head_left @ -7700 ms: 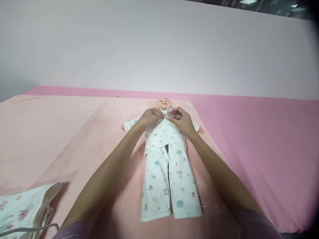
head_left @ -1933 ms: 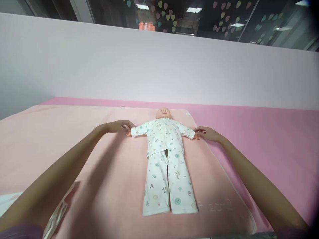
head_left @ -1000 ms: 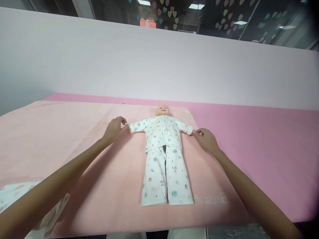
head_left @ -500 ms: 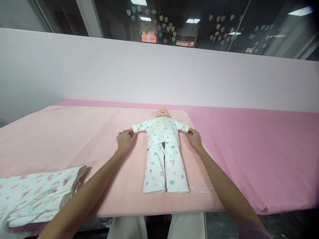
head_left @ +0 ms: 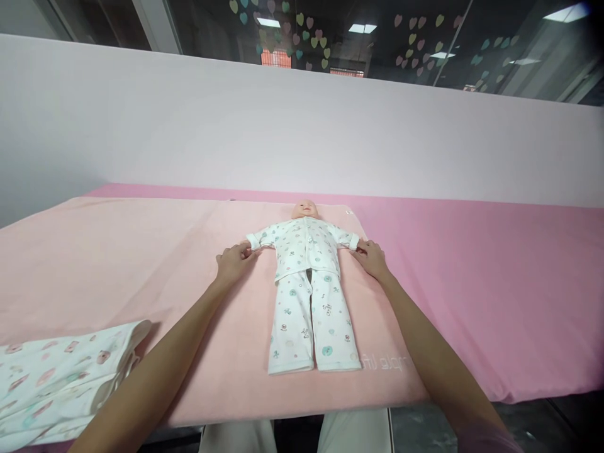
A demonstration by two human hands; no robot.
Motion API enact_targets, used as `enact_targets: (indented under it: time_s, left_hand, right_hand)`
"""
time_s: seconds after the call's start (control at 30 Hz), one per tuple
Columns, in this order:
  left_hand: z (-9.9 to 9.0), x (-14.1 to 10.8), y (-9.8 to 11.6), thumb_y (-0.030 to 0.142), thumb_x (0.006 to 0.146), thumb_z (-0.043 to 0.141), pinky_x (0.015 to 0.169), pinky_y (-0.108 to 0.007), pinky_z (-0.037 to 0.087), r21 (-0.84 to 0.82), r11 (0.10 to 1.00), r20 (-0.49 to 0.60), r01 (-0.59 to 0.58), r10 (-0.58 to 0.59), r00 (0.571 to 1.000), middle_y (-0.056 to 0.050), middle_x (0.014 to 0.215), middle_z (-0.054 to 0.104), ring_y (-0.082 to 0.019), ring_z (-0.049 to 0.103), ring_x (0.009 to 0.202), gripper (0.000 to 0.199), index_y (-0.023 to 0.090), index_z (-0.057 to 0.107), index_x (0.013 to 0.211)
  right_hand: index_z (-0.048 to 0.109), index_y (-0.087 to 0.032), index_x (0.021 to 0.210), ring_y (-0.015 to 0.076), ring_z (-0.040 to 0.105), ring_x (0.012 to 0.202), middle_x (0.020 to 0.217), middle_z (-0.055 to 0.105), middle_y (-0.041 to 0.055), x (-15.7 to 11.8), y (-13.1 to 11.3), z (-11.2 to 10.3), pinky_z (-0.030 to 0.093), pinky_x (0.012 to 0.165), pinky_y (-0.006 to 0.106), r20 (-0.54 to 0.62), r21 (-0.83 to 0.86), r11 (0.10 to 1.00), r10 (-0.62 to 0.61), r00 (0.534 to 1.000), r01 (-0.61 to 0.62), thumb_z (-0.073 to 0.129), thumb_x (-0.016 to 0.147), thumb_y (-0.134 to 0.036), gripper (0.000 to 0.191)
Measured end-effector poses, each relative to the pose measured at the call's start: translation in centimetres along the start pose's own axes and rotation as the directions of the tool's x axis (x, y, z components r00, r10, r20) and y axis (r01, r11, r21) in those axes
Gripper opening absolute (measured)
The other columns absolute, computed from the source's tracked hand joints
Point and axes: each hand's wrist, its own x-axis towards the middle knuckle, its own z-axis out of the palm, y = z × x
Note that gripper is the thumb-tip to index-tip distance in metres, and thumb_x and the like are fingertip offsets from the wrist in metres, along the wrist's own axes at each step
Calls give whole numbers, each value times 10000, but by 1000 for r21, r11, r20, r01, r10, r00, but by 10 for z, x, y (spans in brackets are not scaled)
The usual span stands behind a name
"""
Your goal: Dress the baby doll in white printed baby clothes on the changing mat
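A baby doll (head_left: 306,209) lies face up on a peach mat, its arms stretched out sideways. It wears a white printed top (head_left: 306,246) and matching white trousers (head_left: 290,327) with the legs laid straight toward me. My left hand (head_left: 234,260) is closed at the end of the left sleeve, fingers pinched on the doll's hand there. At the right sleeve's cuff, my right hand (head_left: 372,257) has its fingers closed on the doll's other hand. Both small doll hands are mostly covered by my fingers.
Folded printed white cloth (head_left: 66,371) lies at the near left, partly behind my left forearm. The peach mat (head_left: 155,251) covers a pink surface (head_left: 472,270) that shows on the right. A white partition (head_left: 302,132) stands behind, with dark glass above it.
The view has shifted slightly, tilting a little downward. Both hands stay at the doll's hands, and the doll and its clothes look the same.
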Motion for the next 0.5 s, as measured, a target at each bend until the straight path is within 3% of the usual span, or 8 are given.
enact_targets:
  time_s: [0.2, 0.37, 0.5]
  left_hand:
    - [0, 3, -9, 566, 989, 444, 976, -458, 408, -4, 999, -87, 34, -34, 996, -112, 1082, 728, -348, 625, 1125, 461, 272, 728, 1201]
    - [0, 2, -11, 556, 958, 530, 1039, -498, 415, -49, 998, -86, 37, -41, 995, -111, 1080, 696, -350, 602, 1150, 407, 274, 736, 1167]
    - [-2, 4, -6, 676, 924, 564, 1112, -502, 421, -186, 977, -177, 103, -137, 975, -158, 1308, 593, -384, 445, 1365, 503, 250, 739, 1127]
  right_hand:
    - [745, -272, 987, 315, 575, 1058, 1087, 670, 104, 3, 8, -5, 437, 947, 489, -27, -57, 998, -15, 1000, 13, 548, 982, -480, 287]
    - [730, -273, 942, 309, 595, 1058, 1058, 675, 83, -1, 3, -12, 438, 976, 502, -2, -8, 1000, -1, 1000, 1, 598, 934, -503, 266]
    - [703, -274, 886, 291, 600, 1053, 1047, 673, 69, -6, -10, -15, 459, 983, 467, -15, 122, 992, 32, 999, -30, 625, 909, -632, 367]
